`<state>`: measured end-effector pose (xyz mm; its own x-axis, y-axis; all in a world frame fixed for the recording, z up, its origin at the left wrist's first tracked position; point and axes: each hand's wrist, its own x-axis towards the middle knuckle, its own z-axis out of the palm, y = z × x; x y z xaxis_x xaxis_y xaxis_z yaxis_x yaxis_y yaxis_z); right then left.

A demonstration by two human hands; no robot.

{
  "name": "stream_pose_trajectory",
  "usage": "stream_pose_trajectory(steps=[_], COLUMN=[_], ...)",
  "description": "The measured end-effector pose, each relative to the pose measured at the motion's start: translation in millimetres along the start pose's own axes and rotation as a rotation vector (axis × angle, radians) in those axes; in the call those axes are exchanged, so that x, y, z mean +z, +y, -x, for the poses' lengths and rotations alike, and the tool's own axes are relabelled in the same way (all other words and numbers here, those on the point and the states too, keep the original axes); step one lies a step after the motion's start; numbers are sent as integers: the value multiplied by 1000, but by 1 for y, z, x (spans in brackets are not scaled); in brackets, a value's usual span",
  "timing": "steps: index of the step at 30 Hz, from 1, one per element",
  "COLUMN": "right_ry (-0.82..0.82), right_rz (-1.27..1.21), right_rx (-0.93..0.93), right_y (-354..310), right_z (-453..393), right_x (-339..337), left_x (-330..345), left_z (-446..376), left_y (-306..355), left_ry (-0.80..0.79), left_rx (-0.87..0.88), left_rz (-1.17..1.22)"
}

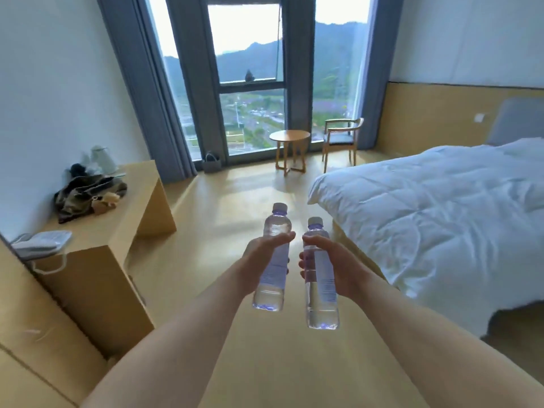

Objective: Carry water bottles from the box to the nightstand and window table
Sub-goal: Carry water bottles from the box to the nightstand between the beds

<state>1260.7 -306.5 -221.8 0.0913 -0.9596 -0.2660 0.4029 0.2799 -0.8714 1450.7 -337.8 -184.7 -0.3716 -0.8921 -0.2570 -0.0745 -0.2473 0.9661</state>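
Observation:
My left hand grips a clear water bottle with a white cap around its middle, held upright in front of me. My right hand grips a second, similar water bottle the same way, just to the right of the first. Both bottles are carried above the wooden floor. Far ahead, by the tall window, stands the small round wooden window table. The box and the nightstand are not in view.
A wooden desk runs along the left wall with a telephone, a bundle of clothing and a kettle. A bed with a white duvet fills the right. A wooden chair stands beside the round table; a small basket sits by the window.

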Motion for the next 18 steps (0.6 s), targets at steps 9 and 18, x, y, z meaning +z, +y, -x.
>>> stream_pose_trajectory(steps=[9, 18], right_ry=[342, 805], right_rz=[-134, -220], right_rx=[-172, -242], right_y=[-88, -120], right_z=[93, 188], right_x=[-221, -384], left_x=[259, 483], left_z=[-100, -167], left_y=[22, 2], left_ry=[-376, -759], left_rx=[31, -106], left_rz=[-86, -202])
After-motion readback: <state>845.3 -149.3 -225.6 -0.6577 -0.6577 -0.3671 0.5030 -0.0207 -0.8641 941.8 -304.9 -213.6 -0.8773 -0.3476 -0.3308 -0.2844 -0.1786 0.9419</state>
